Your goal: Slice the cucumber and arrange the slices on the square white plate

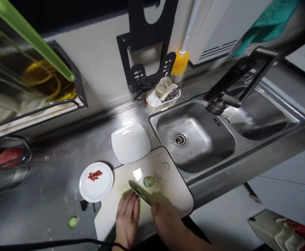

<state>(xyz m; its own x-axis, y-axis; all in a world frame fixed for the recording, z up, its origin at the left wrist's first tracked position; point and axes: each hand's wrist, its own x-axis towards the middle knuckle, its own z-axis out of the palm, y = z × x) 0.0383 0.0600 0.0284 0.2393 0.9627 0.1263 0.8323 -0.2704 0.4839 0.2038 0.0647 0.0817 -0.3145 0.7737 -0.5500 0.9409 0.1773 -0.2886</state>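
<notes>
My right hand [165, 219] is closed round the handle of a knife [142, 195], whose blade points up and left across the white cutting board [173, 198]. Thin cucumber slices cling to the blade. Just left of it, my left hand [128, 212] presses down with bent fingers on a cucumber [111, 237], mostly hidden under the palm and wrist. Overlapping cucumber slices [149, 181] lie past the blade, and a single slice [165, 166] is closer to the sink. Two cut cucumber ends [73, 221] rest on the counter left of the board.
A round white plate [85, 190] with small red dried berries [94, 175] stands left of the board. Behind it is a square white plate [131, 143]. The steel sink [194, 136] with a black faucet [216, 106] adjoins on the right. A scrubber caddy [162, 104] sits by the wall.
</notes>
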